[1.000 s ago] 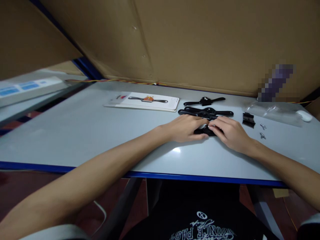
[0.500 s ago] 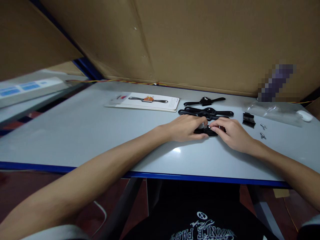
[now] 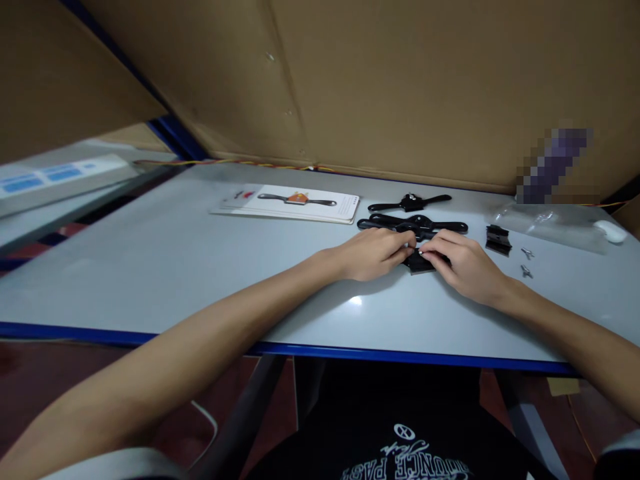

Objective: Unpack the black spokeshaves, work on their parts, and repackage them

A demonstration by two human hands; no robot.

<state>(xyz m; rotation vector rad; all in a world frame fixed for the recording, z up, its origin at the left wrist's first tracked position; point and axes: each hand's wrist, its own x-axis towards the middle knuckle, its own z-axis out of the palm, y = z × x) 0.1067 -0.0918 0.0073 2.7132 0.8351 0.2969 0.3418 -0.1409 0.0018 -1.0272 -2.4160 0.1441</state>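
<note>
A black spokeshave lies on the table in front of me, largely covered by my fingers. My left hand is closed over its left side, thumb and forefinger drawn together near the middle of the body. From the other side, my right hand pinches a small silvery screw at the tool's centre; its exact shape is mostly hidden. Just behind my hands sit two more black spokeshave bodies, close together. Farther back is another spokeshave with silvery screws on it.
Right of my hands lie dark metal plates and two silvery wing screws. Clear plastic bags and a white mouse-like object are beyond them. A printed spokeshave card package lies at the back left. A cardboard wall closes the rear.
My left thumb has moved up from the spokeshave's front edge toward the forefinger, exposing more of the body. My right hand stays at the screw.
</note>
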